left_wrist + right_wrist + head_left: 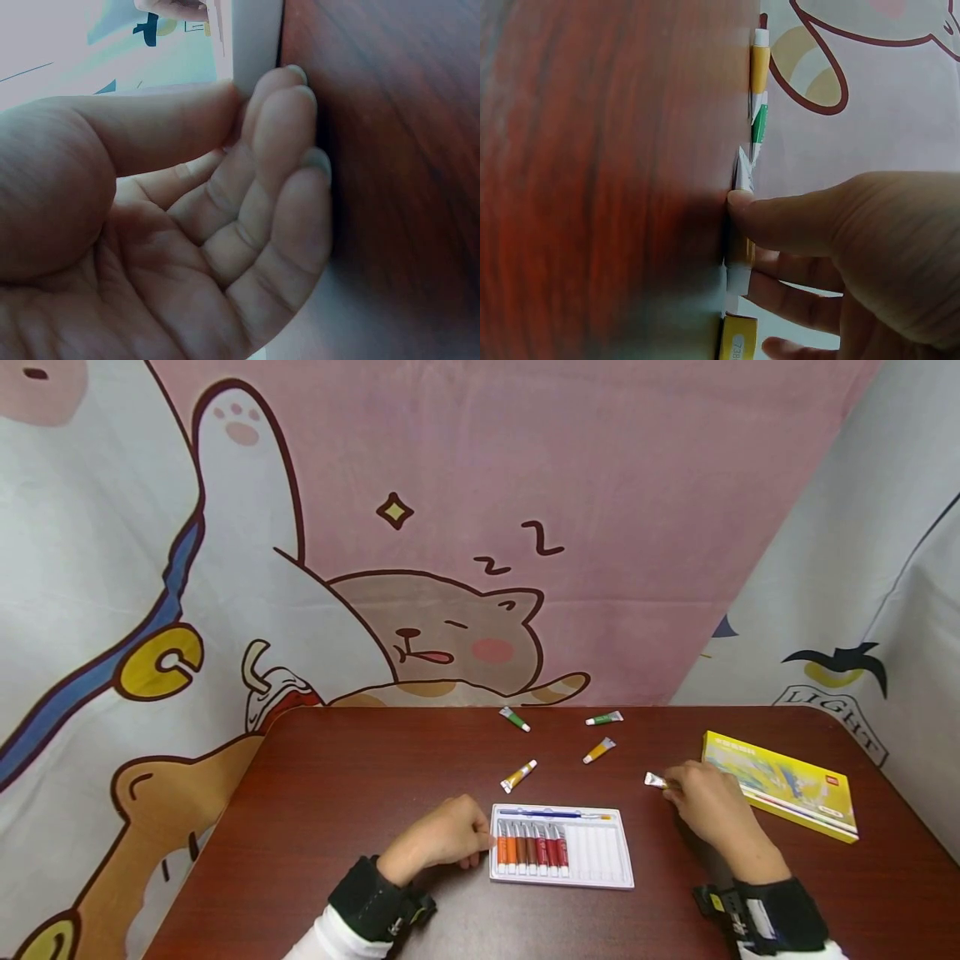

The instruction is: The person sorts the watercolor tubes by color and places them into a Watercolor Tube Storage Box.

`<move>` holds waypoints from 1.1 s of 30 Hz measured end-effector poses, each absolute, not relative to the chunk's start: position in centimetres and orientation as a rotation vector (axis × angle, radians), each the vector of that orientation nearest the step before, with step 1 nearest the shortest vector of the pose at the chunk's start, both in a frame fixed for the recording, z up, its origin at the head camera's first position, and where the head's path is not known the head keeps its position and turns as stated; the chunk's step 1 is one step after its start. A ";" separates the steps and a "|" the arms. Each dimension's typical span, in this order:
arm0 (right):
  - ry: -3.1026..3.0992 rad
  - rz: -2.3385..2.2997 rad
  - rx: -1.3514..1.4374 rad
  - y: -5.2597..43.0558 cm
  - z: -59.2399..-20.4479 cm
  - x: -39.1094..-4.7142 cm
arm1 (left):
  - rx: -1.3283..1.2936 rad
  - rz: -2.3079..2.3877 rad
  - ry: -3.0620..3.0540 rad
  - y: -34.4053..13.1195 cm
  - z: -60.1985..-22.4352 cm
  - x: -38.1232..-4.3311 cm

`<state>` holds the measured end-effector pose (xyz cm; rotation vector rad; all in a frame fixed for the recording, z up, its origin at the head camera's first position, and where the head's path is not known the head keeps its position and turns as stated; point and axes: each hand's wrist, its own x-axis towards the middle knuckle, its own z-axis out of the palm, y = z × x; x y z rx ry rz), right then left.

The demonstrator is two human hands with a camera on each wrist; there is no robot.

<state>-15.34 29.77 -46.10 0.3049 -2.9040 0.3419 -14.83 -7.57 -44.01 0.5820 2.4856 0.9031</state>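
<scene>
My left hand (442,833) pinches the left edge of a white plastic paint tray (600,852) between thumb and fingers. In the left wrist view the tray's wall (255,45) meets the thumb tip. A row of paint tubes (532,850), orange through brown to red, fills the tray's left part; its right slots hold none. A blue-handled brush (540,815) lies along the top slot. To the right, my right hand (708,797) holds a paint tube (742,251) between thumb and fingers, low at the tabletop. Its silver tail sticks out; the fingers hide part of its yellowish body.
Behind the tray lie two green tubes (514,719) (604,718) and two yellow ones (519,776) (599,751), scattered on the dark wooden table (337,777). A yellow box (787,785) lies beside my right hand. A cartoon cloth (600,610) hangs behind the table.
</scene>
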 end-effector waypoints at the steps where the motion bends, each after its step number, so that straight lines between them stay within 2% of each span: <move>1: -2.911 0.335 0.289 29.7 -46.1 -15.3 | 0.582 0.903 2.485 -7.6 -44.0 -14.8; 10: -3.023 0.467 0.191 29.1 -45.6 -15.1 | 0.570 0.895 2.477 -7.5 -43.9 -14.8; 18: -2.956 0.808 0.142 27.6 -43.6 -14.7 | 0.569 0.901 2.487 -7.5 -44.0 -14.8; 33: -2.855 1.067 0.127 23.8 -40.1 -12.3 | 0.571 0.903 2.494 -7.5 -44.2 -14.8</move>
